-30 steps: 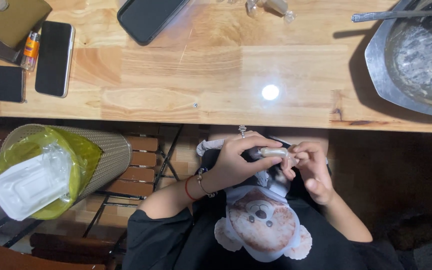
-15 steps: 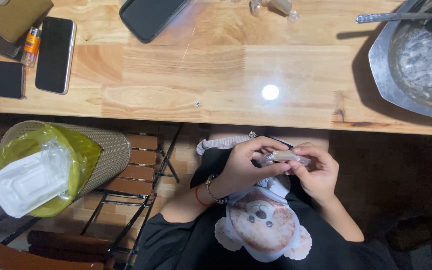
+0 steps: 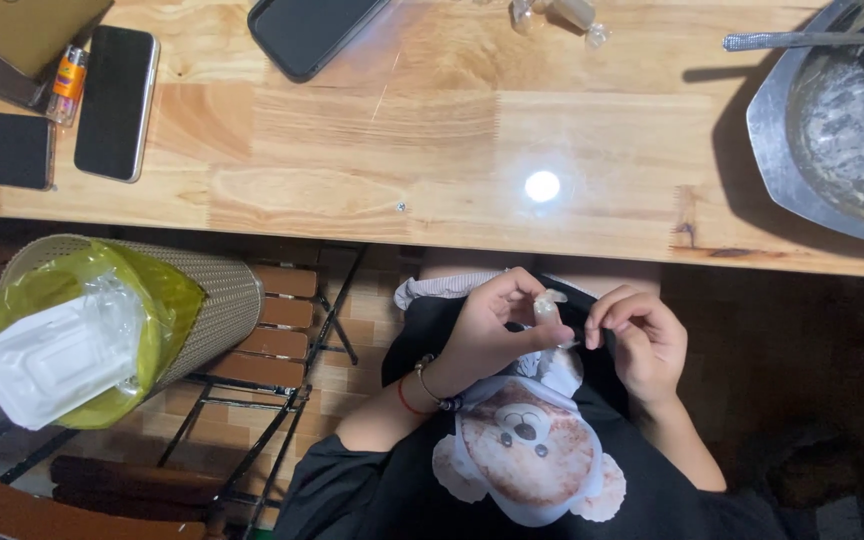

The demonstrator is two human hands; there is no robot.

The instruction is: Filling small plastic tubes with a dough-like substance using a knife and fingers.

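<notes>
The left hand [image 3: 487, 335] pinches a small pale wrapped piece [image 3: 549, 312] between thumb and fingers, holding it upright over the lap, below the counter edge. The piece looks translucent and crinkled, like a clear wrapper round something whitish; its exact kind cannot be told. The right hand [image 3: 642, 340] sits just beside it, its fingers curled and pinched at the wrapper's lower end, so both hands grip the same piece. A beaded bracelet and a red cord [image 3: 422, 385] ring the left wrist.

The counter [image 3: 372, 150] is smooth pale wood with visible grain and a straight front edge; a bright light spot [image 3: 542, 186] shines on its bare middle, which leaves wide room. At its left lie two dark flat phones [image 3: 117, 102], a dark wallet [image 3: 2, 148] and a small orange lighter [image 3: 69, 72]; a third phone [image 3: 312, 30] lies at the top. At the right stands a dull metal tray [image 3: 782, 170] with angular rim and whitish residue, a metal spoon handle [image 3: 802, 40] resting across it.

Under the counter, to the left, a woven bin [image 3: 227, 295] with a yellow-green liner holds a white foam box [image 3: 52, 360], near a slatted wooden chair [image 3: 282, 330].
</notes>
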